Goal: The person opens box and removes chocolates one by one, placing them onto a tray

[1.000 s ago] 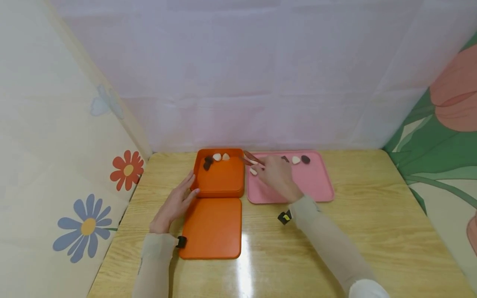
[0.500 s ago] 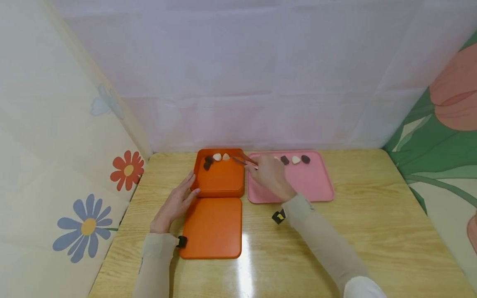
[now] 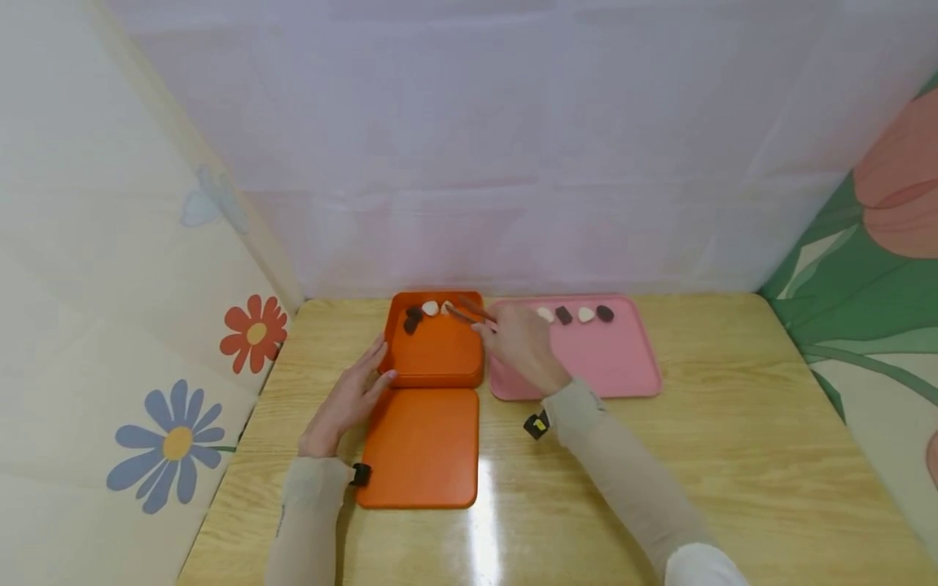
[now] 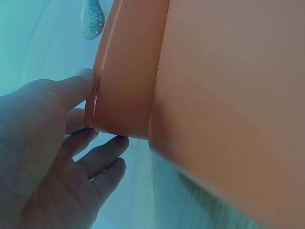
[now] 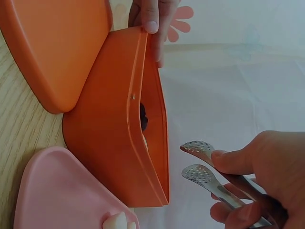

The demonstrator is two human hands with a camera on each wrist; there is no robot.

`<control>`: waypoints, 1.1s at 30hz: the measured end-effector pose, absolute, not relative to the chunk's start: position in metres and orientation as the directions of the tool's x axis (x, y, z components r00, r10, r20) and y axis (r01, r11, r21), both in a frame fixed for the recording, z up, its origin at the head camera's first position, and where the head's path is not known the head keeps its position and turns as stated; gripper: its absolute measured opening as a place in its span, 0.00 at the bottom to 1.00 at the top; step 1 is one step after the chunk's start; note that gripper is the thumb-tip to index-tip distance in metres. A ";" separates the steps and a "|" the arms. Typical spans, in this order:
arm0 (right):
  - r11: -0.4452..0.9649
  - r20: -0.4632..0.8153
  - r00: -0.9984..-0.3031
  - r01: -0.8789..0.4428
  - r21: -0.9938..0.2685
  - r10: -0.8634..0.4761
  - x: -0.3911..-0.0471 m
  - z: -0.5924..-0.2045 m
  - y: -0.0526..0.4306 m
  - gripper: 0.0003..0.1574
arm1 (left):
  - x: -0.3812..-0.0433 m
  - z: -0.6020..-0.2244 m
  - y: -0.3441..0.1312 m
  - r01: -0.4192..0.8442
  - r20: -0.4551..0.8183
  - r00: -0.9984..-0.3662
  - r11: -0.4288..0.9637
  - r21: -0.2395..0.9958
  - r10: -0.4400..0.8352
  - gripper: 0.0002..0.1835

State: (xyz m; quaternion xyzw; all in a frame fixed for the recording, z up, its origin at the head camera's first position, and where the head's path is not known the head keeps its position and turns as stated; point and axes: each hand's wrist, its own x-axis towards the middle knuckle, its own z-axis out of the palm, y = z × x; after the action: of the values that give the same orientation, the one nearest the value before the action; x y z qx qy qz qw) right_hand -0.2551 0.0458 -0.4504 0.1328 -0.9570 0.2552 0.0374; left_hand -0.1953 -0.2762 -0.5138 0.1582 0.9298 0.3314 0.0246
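Note:
My right hand [image 3: 516, 342] grips metal tongs [image 5: 202, 177] with perforated tips. Nothing lies between these tips, which stand apart above the open orange box [image 3: 440, 352]. At the box's back left are several dark pieces [image 3: 412, 324] and white pieces [image 3: 430, 308], like chocolates; the tongs point near the rightmost white one. My left hand [image 3: 344, 407] touches the box's front left corner, thumb at the front, fingers along the side. On the pink tray [image 3: 615, 358] sits a row of white and dark pieces [image 3: 563, 315], and my right hand covers the tray's left part.
An orange lid [image 3: 419, 448] lies flat on the wooden table [image 3: 601, 488], directly before the box. Another white piece [image 5: 114, 222] shows at the tray's corner in the right wrist view. A pale cloth [image 3: 513, 163] hangs behind the table.
My right hand has moved left with the tongs, from over the tray to over the box. This uncovers more of the tray's row. The left hand stays at the box.

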 end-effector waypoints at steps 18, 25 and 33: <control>0.889 0.077 -0.978 -0.209 -0.407 -0.195 -0.280 -0.467 0.024 0.20 | -0.195 -0.514 -0.274 0.282 0.073 -0.951 0.742 0.608 0.302 0.37; 0.922 0.071 -0.982 -0.190 -0.336 -0.176 -0.282 -0.471 0.015 0.22 | -0.194 -0.513 -0.273 0.274 0.062 -0.951 0.729 0.627 0.304 0.37; 0.921 0.041 -0.985 -0.170 -0.351 -0.166 -0.288 -0.475 0.004 0.27 | -0.192 -0.510 -0.274 0.283 0.075 -0.950 0.731 0.621 0.304 0.36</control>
State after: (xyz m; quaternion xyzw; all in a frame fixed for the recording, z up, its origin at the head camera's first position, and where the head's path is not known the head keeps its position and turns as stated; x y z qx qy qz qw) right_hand -0.2879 0.0042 -0.4753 0.0859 -0.9800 0.1794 0.0051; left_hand -0.1921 -0.2739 -0.5103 0.1576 0.9301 0.3313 0.0158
